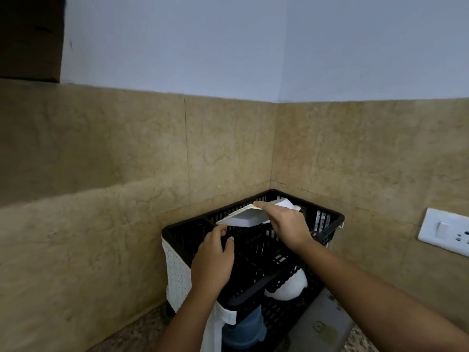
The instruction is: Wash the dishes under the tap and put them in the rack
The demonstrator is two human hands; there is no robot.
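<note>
A black plastic dish rack (pixel 327 214) with a white perforated side stands in the corner of the counter. Over its top tier a white square dish (pixel 241 216) is tilted, its left edge low. My right hand (pixel 286 222) grips the dish from above at its right end. My left hand (pixel 215 257) touches the dish's lower left edge with its fingertips, fingers bent over the rack's top tier. In the lower tier a white bowl (pixel 289 285) lies upside down, and a blue item (pixel 243 329) sits below the rack's front.
Beige stone tiles cover both walls that meet behind the rack. A white switch and socket plate (pixel 446 231) is on the right wall. A speckled granite counter (pixel 132 336) shows at the bottom. A dark cabinet (pixel 28 36) hangs at the top left.
</note>
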